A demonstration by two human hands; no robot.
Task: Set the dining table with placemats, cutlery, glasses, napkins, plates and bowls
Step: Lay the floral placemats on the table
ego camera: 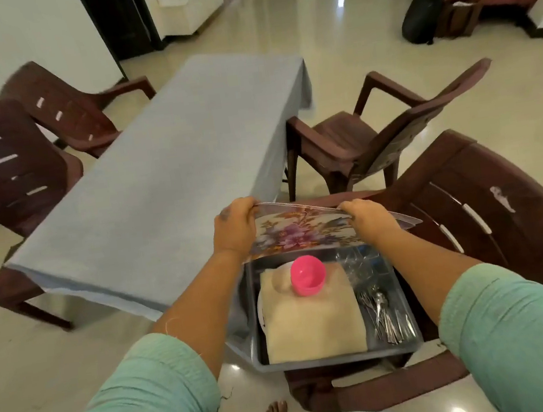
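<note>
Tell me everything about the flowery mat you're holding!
The placemat looks like thin, glossy plastic, printed with purple and pink flowers and leaves on a pale ground, with a clear-looking edge. It is tilted up, lifted above the far end of the grey tray on the chair. The left hand and right hand each pinch its upper edge. It may be several mats together; I cannot tell.

I read no text, label, brand or number anywhere. Placemat (301, 233) pinched between my hands carries floral print only, no lettering. Chair backs, tray below my hands: unmarked.
</note>
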